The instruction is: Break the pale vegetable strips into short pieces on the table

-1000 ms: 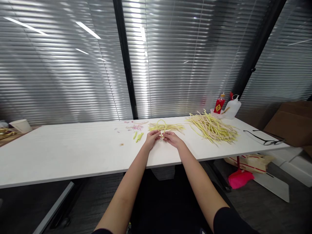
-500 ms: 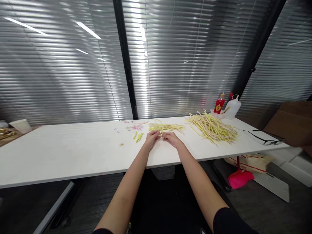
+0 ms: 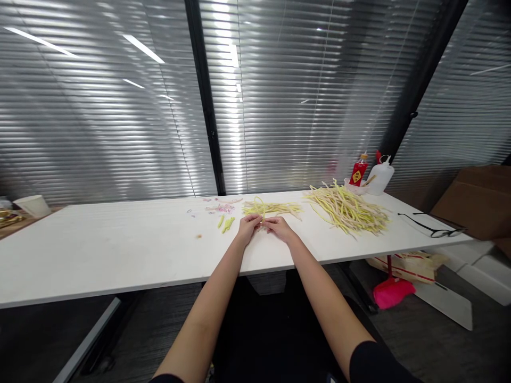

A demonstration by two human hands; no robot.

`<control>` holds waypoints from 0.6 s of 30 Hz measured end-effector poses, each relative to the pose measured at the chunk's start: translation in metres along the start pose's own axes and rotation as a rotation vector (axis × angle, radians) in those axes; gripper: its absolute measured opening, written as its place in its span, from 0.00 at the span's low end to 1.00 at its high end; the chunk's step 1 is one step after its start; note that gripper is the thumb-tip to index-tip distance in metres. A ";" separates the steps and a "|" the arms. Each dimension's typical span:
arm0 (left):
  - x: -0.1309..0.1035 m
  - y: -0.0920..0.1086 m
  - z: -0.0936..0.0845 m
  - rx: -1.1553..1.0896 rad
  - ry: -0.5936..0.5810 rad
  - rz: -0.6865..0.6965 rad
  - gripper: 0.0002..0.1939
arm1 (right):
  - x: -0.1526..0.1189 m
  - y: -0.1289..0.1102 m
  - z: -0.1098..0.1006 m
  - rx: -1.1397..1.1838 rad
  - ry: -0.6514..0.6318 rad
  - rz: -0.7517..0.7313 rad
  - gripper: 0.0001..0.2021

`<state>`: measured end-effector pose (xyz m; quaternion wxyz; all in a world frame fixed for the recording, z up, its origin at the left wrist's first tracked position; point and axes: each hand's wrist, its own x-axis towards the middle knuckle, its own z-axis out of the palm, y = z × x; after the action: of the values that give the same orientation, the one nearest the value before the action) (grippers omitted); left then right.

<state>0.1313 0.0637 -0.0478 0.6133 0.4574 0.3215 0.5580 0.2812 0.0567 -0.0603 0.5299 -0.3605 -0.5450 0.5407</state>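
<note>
Both hands meet close together over the white table [image 3: 131,239], near its middle. My left hand [image 3: 249,226] pinches a thin, flexible yellow strand [image 3: 262,207], which bends up in a loop above the fingers. From the other side my right hand [image 3: 278,227] pinches the same strand. Its lower part is mostly hidden by the fingers. Just behind the hands lies a small bundle of similar strands [image 3: 281,208]. Short folded yellow pieces [image 3: 228,224] rest left of my left hand, with small pink bits [image 3: 225,208] scattered behind them.
A large heap of yellow and pale strands [image 3: 347,208] lies on the right. Behind it stand a red bottle [image 3: 359,171], a white squeeze bottle [image 3: 380,176] and a shallow bowl [image 3: 355,189]. Black-framed glasses [image 3: 435,230] lie near the right end. Window blinds [image 3: 279,106] border the table's back.
The strand's loop has shifted slightly left and sits a little lower. The loose end below the fingers shows less. Both hands stay nearly in place.
</note>
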 end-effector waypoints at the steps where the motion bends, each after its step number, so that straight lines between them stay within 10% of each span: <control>1: 0.000 -0.001 0.000 0.007 -0.001 0.006 0.15 | 0.000 -0.001 0.000 -0.019 0.001 -0.005 0.13; 7: -0.001 -0.001 0.003 0.091 0.015 0.039 0.15 | 0.000 0.000 -0.001 -0.068 -0.023 0.012 0.14; 11: -0.014 0.021 0.017 0.229 0.241 0.267 0.17 | 0.005 0.005 -0.003 -0.008 0.018 0.005 0.15; 18: -0.123 0.111 0.062 0.324 0.127 0.859 0.10 | 0.008 0.011 -0.005 0.039 0.108 0.004 0.16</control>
<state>0.1229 -0.0737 0.0630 0.2261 0.6040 0.2228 0.7310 0.2829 0.0673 -0.0700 0.5644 -0.3797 -0.5042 0.5320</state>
